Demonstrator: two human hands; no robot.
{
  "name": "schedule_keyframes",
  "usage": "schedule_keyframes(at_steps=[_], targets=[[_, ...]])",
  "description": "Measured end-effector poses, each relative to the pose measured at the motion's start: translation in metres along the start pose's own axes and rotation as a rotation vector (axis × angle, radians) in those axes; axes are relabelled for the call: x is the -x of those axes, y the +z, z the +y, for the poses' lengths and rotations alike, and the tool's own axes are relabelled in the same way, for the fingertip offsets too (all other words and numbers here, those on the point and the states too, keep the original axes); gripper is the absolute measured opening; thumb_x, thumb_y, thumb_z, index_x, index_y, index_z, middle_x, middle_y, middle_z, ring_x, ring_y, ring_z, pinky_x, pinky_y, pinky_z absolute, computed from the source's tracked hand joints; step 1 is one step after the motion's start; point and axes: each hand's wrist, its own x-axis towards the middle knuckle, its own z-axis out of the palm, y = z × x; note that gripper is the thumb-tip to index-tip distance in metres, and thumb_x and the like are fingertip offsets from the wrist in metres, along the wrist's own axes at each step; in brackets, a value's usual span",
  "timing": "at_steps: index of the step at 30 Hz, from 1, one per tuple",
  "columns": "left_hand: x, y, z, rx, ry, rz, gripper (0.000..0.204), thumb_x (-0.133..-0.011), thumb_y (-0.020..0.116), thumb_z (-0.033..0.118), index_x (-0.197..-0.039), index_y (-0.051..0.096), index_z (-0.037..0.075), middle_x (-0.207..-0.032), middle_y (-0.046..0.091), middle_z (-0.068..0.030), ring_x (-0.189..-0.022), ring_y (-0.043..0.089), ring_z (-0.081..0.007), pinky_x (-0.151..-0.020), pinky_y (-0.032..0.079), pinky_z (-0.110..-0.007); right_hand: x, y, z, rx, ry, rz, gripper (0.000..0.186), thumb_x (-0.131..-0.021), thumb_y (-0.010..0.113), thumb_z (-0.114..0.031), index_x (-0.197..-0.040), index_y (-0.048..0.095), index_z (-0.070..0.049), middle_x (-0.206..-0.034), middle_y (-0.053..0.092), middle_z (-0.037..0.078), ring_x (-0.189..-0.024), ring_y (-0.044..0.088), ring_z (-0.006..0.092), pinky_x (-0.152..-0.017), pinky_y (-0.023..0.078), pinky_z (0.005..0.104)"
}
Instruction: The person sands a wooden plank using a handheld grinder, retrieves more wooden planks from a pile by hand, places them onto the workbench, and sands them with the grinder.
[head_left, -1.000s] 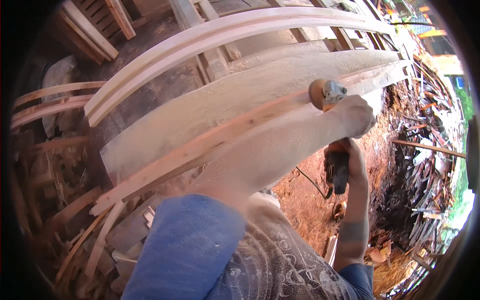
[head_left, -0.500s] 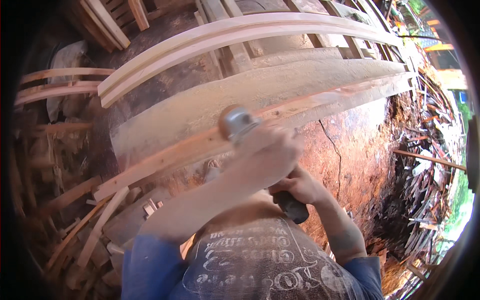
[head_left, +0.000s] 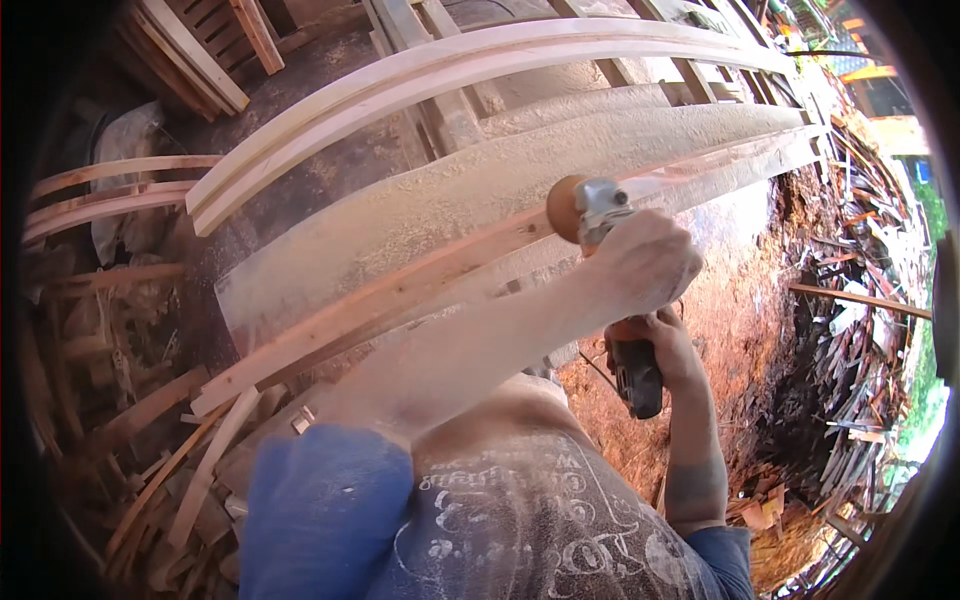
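"Grinder (head_left: pixel 603 202): where is it?"

"Over the long pinkish board (head_left: pixel 420 278), round disc (head_left: pixel 564 209) just at its edge; whether they touch, I can't tell."

"How is it held?"

"Left hand (head_left: pixel 645 262) closes around its front, right hand (head_left: pixel 670 345) grips its dark rear body (head_left: pixel 638 382)."

A long, straight, pinkish wooden beam (head_left: pixel 400 290) is running along the near side of a broad, flat, tan wooden board (head_left: pixel 430 205); long, squared, pale wooden timbers (head_left: pixel 480 66) are lying beyond, splintery brown wood scraps (head_left: pixel 855 345) spreading rightward.
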Motion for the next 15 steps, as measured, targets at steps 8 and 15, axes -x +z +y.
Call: schedule_keyframes(at_steps=[8, 15], targets=[[0.060, -0.042, 0.004, -0.080, -0.041, -0.140, 0.007, -0.069, 0.077, 0.018, -0.074, 0.079, 0.015, -0.071, 0.074, -0.0107, -0.060, 0.072, -0.0226, -0.057, 0.056, -0.035, 0.003, 0.044, 0.014, 0.153, -0.002, -0.080, 0.035, -0.083, 0.078, -0.010, -0.112, 0.065, 0.005, -0.086, 0.070, 0.013, -0.069, 0.071, 0.0255, -0.063, 0.061, 0.0389], [0.148, -0.116, 0.001, -0.086, -0.284, -0.052, 0.007, -0.077, 0.069, 0.016, -0.080, 0.070, 0.009, -0.074, 0.070, -0.0074, -0.067, 0.068, -0.0269, -0.064, 0.054, -0.041, 0.011, 0.138, 0.010, 0.348, -0.088, -0.423, 0.028, -0.088, 0.074, -0.009, -0.112, 0.066, 0.001, -0.089, 0.069, 0.010, -0.076, 0.070, 0.0195, -0.068, 0.059, 0.0328]])
